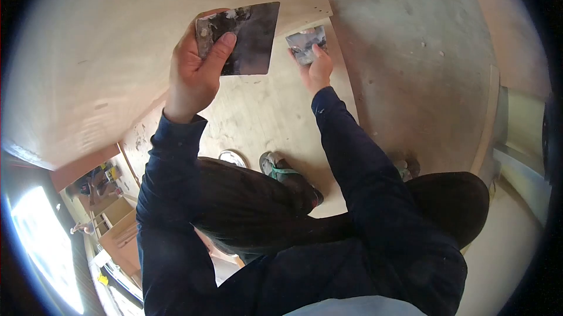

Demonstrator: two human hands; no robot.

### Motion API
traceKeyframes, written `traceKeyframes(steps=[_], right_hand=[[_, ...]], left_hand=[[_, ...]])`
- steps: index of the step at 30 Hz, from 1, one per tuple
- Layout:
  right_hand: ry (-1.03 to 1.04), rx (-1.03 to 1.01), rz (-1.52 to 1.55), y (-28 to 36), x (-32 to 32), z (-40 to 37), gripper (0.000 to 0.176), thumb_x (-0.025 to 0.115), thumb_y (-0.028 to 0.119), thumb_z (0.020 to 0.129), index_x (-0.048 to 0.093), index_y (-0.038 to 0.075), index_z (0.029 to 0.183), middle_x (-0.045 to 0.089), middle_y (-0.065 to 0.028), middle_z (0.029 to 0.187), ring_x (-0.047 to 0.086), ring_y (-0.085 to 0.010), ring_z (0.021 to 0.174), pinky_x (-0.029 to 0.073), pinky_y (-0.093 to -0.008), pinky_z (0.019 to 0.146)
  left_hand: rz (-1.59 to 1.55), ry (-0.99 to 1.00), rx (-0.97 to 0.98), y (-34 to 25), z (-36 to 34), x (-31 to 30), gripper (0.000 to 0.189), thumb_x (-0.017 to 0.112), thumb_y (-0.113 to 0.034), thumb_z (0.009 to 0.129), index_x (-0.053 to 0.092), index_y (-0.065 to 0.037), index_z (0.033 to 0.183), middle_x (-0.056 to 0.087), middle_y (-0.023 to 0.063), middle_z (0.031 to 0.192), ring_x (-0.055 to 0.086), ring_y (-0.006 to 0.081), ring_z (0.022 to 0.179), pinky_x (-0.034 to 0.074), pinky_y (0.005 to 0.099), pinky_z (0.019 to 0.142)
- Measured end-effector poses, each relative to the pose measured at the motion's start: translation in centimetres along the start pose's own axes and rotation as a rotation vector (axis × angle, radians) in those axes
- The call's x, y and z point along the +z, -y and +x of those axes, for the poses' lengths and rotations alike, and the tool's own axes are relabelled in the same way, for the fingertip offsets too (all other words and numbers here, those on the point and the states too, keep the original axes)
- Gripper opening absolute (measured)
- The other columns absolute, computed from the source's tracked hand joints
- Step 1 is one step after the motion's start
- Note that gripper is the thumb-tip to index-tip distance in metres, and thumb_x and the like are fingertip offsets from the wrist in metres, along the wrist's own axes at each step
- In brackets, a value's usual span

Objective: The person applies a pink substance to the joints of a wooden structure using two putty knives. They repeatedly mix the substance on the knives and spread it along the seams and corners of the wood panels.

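My left hand [201, 61] grips a dark, flat, four-sided plate [253, 37], its thumb pressed on the face. Pale and dark residue covers the plate's left part. Farther right, my right hand [317, 70] holds a smaller, shiny grey plate [305, 44] by its lower edge, thumb on top. The two plates are apart, both raised above the light boards. Fingers behind each plate are mostly hidden.
Below the hands, a shoe with a green strap [282, 171] stands on the light board, beside a round pale-rimmed object [233, 158]. A brown panel [404, 52] spans the right side. Boxes [120, 235] and a bright window [46, 245] show lower left.
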State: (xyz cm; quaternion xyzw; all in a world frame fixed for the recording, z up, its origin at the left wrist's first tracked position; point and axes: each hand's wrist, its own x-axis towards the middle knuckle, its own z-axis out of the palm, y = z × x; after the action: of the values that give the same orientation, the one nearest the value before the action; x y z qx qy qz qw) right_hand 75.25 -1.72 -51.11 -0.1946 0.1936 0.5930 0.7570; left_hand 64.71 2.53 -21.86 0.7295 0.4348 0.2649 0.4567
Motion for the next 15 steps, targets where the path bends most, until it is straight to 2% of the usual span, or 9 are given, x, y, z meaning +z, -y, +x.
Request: traceKeyframes(steps=[1, 3, 5, 6, 8, 13, 15], right_hand=[[-0.022, -0.026, 0.01, -0.7, 0.2, 0.4, 0.036, 0.042, 0.008, 0.093, 0.043, 0.004, 0.129, 0.051, -0.0137, 0.126, 0.053, -0.0348, 0.113, 0.042, -0.0593, 0.098], [-0.048, -0.054, 0.02, -1.7, 0.2, 1.6, 0.036, 0.044, 0.008, 0.093, 0.042, 0.004, 0.129, 0.051, -0.0138, 0.126, 0.054, -0.0347, 0.111, 0.043, -0.0596, 0.097], [-0.093, -0.197, -0.141, -2.4, 0.7, 2.0, 0.036, 0.047, 0.005, 0.091, 0.043, 0.004, 0.126, 0.053, -0.0124, 0.122, 0.057, -0.0338, 0.106, 0.047, -0.0584, 0.091], [-0.095, -0.198, -0.141, -2.6, 1.0, 1.8, 0.036, 0.047, 0.005, 0.091, 0.043, 0.004, 0.126, 0.053, -0.0124, 0.122, 0.057, -0.0338, 0.106, 0.047, -0.0584, 0.091], [-0.166, -0.233, -0.203, -2.6, 1.5, 1.8, 0.034, 0.047, 0.003, 0.089, 0.046, 0.006, 0.123, 0.055, -0.0102, 0.115, 0.059, -0.031, 0.1, 0.053, -0.0541, 0.082], [-0.226, -0.237, -0.213, -3.2, 2.6, 2.2, 0.033, 0.045, 0.001, 0.087, 0.05, 0.011, 0.118, 0.056, -0.008, 0.111, 0.06, -0.027, 0.093, 0.054, -0.0471, 0.072], [-0.252, -0.231, -0.192, -3.1, 2.9, 2.3, 0.031, 0.046, 0.0, 0.086, 0.051, 0.011, 0.115, 0.056, -0.0073, 0.11, 0.06, -0.0258, 0.091, 0.054, -0.0452, 0.069]], left_hand=[[0.101, 0.002, 0.069, 0.1, -0.2, -0.1, 0.025, 0.055, -0.009, 0.095, 0.054, 0.0, 0.118, 0.064, 0.0031, 0.101, 0.057, 0.0081, 0.092, 0.045, 0.022, 0.083], [0.085, -0.042, 0.091, -0.4, -0.6, -0.7, 0.026, 0.055, -0.009, 0.095, 0.054, 0.0, 0.119, 0.064, 0.0031, 0.102, 0.057, 0.008, 0.092, 0.045, 0.0222, 0.083], [0.038, -0.091, 0.129, -0.2, -1.0, -1.9, 0.027, 0.055, -0.009, 0.096, 0.054, 0.0, 0.121, 0.064, 0.0031, 0.104, 0.056, 0.0081, 0.095, 0.045, 0.0224, 0.085], [0.036, -0.089, 0.128, 0.0, -1.2, -2.3, 0.027, 0.055, -0.009, 0.096, 0.054, 0.0, 0.121, 0.064, 0.0031, 0.104, 0.056, 0.0081, 0.095, 0.045, 0.0224, 0.085], [0.051, -0.174, 0.154, 0.4, -1.3, -2.8, 0.027, 0.055, -0.009, 0.096, 0.054, 0.0, 0.121, 0.064, 0.0027, 0.106, 0.056, 0.0084, 0.097, 0.043, 0.0222, 0.087], [0.023, -0.182, 0.103, 0.8, -2.7, -4.6, 0.028, 0.055, -0.007, 0.095, 0.052, 0.002, 0.121, 0.062, 0.0039, 0.109, 0.055, 0.0085, 0.098, 0.042, 0.0222, 0.088], [0.015, -0.187, 0.063, 1.3, -3.3, -5.2, 0.034, 0.058, -0.006, 0.092, 0.049, 0.002, 0.124, 0.058, 0.0101, 0.118, 0.054, 0.0193, 0.11, 0.042, 0.0332, 0.097]])
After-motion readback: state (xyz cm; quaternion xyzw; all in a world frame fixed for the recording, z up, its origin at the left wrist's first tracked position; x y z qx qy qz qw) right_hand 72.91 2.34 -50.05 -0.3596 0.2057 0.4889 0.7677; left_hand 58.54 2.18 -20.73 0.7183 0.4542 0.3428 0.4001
